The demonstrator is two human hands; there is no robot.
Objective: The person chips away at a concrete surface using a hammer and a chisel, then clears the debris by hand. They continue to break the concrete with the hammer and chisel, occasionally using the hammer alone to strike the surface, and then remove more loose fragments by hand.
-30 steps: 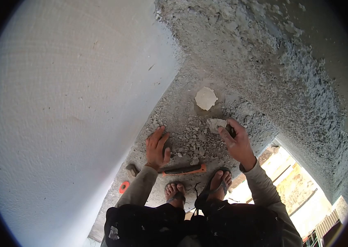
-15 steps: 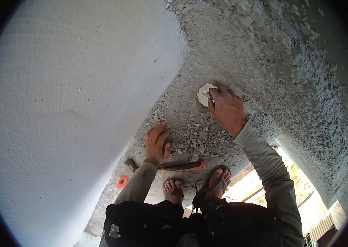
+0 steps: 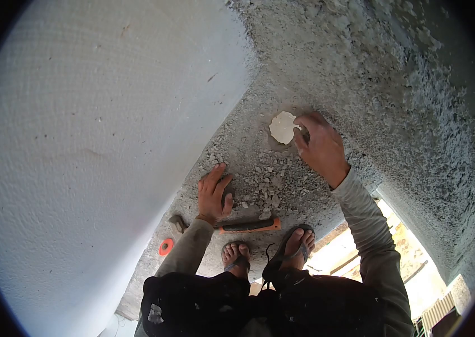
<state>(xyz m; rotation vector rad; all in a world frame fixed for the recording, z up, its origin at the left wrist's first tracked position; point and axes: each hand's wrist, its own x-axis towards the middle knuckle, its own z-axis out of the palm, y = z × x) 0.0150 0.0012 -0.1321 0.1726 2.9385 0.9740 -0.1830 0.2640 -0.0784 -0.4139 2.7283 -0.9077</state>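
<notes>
My right hand (image 3: 323, 147) is at the right edge of a round, pale hole (image 3: 283, 127) in the rough concrete floor. Its thumb and index finger are curled toward each other at the rim; anything pinched between them is too small to make out. Fingers spread, my left hand (image 3: 214, 194) rests on the gritty floor near the white wall. Below it lies a hammer with an orange and black handle (image 3: 251, 226); my left wrist covers its middle, and the grey hammer head (image 3: 178, 224) shows on the other side.
Loose concrete rubble (image 3: 271, 188) lies between my hands. A smooth white wall (image 3: 108, 123) rises on the left, a rough grey wall (image 3: 411, 129) on the right. An orange disc with a dark centre (image 3: 165, 247) lies by my left forearm. Beyond my sandalled feet (image 3: 299, 247), a bright drop shows.
My right hand has moved a little to the right, from over the hole to its edge, uncovering more of it. A grey chip seen at its fingertips no longer shows. My left hand stays put.
</notes>
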